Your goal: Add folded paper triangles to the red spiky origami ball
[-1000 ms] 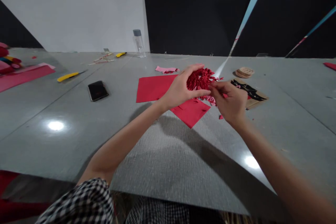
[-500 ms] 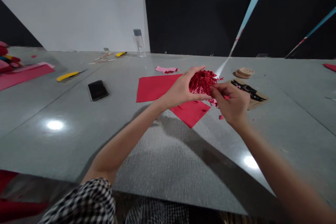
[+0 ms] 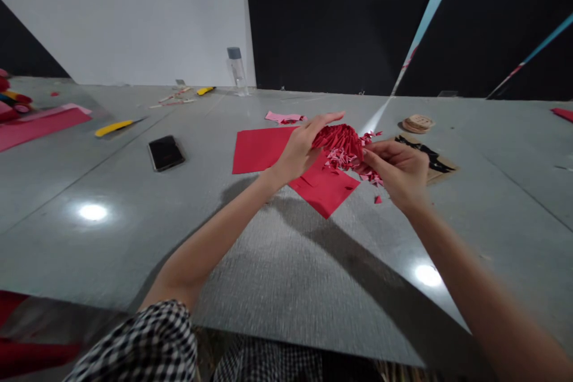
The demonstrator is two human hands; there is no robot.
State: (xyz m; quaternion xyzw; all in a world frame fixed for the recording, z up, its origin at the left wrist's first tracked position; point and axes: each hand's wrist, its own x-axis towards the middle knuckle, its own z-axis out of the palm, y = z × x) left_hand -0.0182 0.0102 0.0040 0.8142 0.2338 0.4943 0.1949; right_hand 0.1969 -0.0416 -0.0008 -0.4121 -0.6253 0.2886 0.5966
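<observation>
A red paper pompom-like flower with many fringed petals sits between both my hands above the grey table. My left hand cups its left side, fingers curled round it. On its right edge, my right hand pinches the fringe. Beneath lie a red paper square and a larger red sheet. Small red and pink paper scraps lie by my right hand.
A black phone lies to the left, and a yellow-handled knife further left. A clear bottle stands at the back. Brown card with black cutouts, round wooden discs, pink scraps and pink sheets lie around.
The flower has been tipped and lowered so its fringed side faces the right hand; my left hand turned, and my right hand shifted slightly right along the fringe.
</observation>
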